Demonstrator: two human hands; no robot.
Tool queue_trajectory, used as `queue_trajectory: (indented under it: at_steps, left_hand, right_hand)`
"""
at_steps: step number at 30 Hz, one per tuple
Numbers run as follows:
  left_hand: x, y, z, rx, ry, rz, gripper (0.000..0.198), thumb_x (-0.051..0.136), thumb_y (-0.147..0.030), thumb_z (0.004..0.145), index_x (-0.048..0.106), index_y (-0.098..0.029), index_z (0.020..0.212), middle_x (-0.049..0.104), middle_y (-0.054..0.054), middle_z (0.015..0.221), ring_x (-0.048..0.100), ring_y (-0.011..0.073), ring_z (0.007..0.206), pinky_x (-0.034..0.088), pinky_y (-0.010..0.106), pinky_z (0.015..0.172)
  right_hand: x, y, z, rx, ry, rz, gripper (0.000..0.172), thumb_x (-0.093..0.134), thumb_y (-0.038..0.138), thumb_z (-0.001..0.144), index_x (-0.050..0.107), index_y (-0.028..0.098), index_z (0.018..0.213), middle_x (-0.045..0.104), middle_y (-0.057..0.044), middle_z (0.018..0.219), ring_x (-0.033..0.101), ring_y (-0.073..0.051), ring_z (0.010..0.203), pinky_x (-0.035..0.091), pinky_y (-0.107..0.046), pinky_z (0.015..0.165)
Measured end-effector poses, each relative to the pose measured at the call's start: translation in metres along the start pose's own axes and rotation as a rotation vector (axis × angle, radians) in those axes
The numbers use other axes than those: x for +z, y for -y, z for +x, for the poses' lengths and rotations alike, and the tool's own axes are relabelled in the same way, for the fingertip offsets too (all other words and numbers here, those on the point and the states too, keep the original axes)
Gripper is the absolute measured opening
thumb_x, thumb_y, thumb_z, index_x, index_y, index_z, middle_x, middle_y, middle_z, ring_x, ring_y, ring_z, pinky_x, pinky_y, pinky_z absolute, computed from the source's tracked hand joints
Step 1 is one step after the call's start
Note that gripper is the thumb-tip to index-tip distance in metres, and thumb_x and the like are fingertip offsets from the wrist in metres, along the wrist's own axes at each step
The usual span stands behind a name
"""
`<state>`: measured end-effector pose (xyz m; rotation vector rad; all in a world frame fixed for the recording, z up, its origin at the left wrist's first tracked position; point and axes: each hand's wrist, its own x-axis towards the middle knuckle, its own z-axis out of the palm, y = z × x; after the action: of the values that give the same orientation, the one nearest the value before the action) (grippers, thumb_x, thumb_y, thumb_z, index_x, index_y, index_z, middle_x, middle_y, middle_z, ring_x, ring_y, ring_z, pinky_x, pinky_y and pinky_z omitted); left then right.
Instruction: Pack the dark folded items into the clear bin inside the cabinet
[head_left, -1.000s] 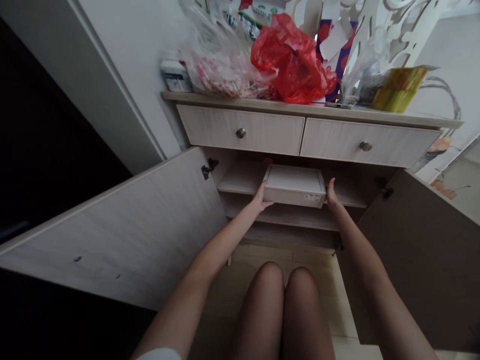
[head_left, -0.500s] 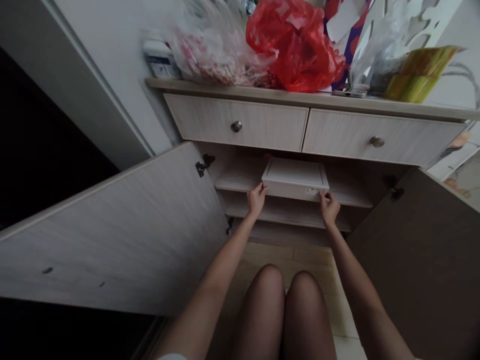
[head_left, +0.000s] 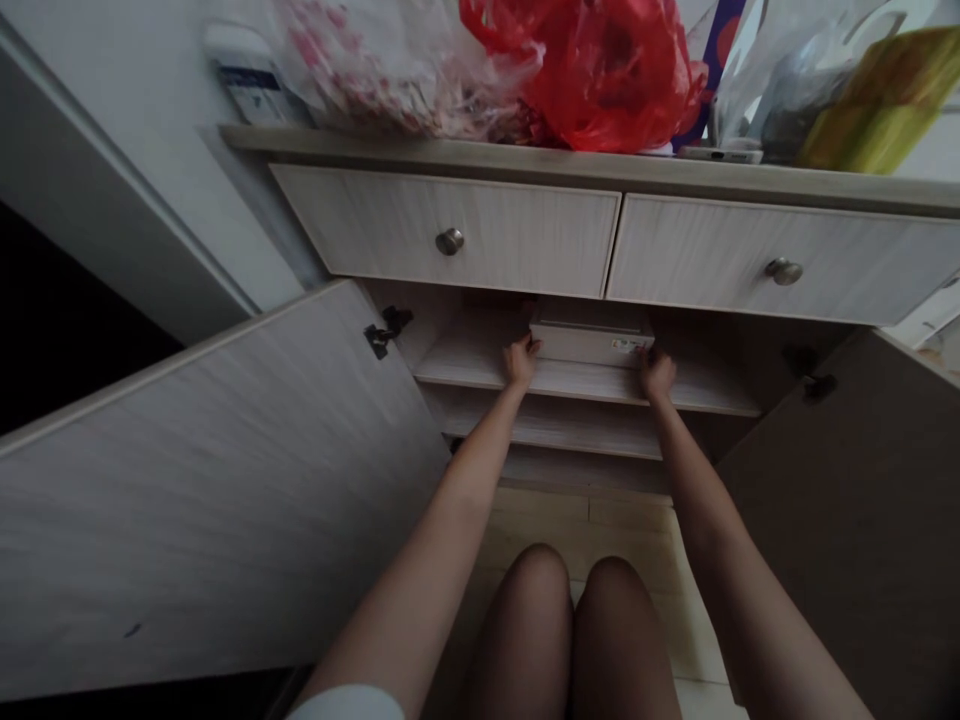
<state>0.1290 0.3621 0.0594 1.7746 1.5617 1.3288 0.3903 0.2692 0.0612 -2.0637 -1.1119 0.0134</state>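
Note:
A flat white box (head_left: 591, 342) with a small label at its front right corner lies on the top shelf (head_left: 465, 366) inside an open cabinet, mostly under the drawers. My left hand (head_left: 520, 361) presses against the box's front left corner with curled fingers. My right hand (head_left: 657, 373) is against the front right corner, fingers curled too. Both arms reach forward over my knees.
Both cabinet doors stand open: the left door (head_left: 225, 470) swings wide toward me, the right door (head_left: 847, 500) is in shadow. Two closed drawers with round knobs (head_left: 450, 241) sit above. A red plastic bag (head_left: 607, 70) and other bags crowd the cabinet top.
The box has slid back onto the shelf, deeper under the drawers. My hands went from its sides to its front corners. The view has shifted closer and lower.

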Motion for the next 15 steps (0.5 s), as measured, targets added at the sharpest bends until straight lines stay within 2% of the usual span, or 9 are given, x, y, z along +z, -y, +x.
queue_trajectory:
  at_steps: [8,13,15]
  left_hand:
    - [0.006,-0.004,0.017,0.023,0.054,0.158,0.021,0.062,-0.02,0.092,0.075,-0.014,0.106,0.076,0.017,0.104,0.069,0.0264,0.1,0.045,0.03,0.082]
    - [0.002,-0.011,0.023,0.019,0.104,0.267,0.017,0.059,-0.018,0.092,0.075,-0.012,0.096,0.075,0.018,0.097,0.068,0.026,0.098,0.044,0.031,0.08]
    - [-0.002,-0.015,0.024,-0.005,0.138,0.237,0.017,0.058,-0.018,0.092,0.074,-0.012,0.09,0.074,0.017,0.092,0.067,0.0257,0.096,0.045,0.032,0.079]
  right_hand:
    - [0.0,0.011,0.016,0.044,0.079,-0.067,0.041,0.049,0.042,0.099,0.071,0.013,0.117,0.072,-0.021,0.109,0.068,-0.03,0.103,0.048,-0.034,0.083]
    - [-0.003,0.017,0.019,0.094,0.123,-0.117,0.043,0.051,0.044,0.098,0.072,0.011,0.117,0.071,-0.023,0.111,0.068,-0.032,0.107,0.05,-0.039,0.088]
    - [-0.005,0.02,0.022,0.105,0.132,-0.14,0.044,0.051,0.044,0.098,0.072,0.011,0.117,0.071,-0.023,0.111,0.067,-0.033,0.109,0.05,-0.041,0.09]
